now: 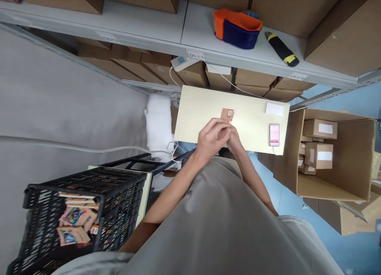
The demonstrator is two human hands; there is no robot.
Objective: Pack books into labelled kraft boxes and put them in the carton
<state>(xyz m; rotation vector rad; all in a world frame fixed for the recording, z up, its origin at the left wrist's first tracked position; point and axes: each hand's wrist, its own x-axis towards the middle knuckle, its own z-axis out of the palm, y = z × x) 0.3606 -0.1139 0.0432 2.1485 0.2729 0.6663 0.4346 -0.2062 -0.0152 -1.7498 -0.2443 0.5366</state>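
A pinkish-orange phone case (226, 114) with a squarish camera area is at my fingertips over the pale table. Its lower end is hidden behind my fingers. My left hand (210, 139) is closed, its bent fingers reaching across to the case's near end. Close against it, my right hand (233, 139) is also closed at that end, with its fingertips partly covered by the left hand. A narrow multicoloured strip shows along the right side of the case.
On the cream table (193, 112) are a phone (274, 135) and a white box (274, 109). A cardboard box (336, 192) with small cartons stands right. At lower left is a black crate (122, 203) with printed packets. The shelf above holds a utility knife (282, 49) and an orange-blue holder (241, 33).
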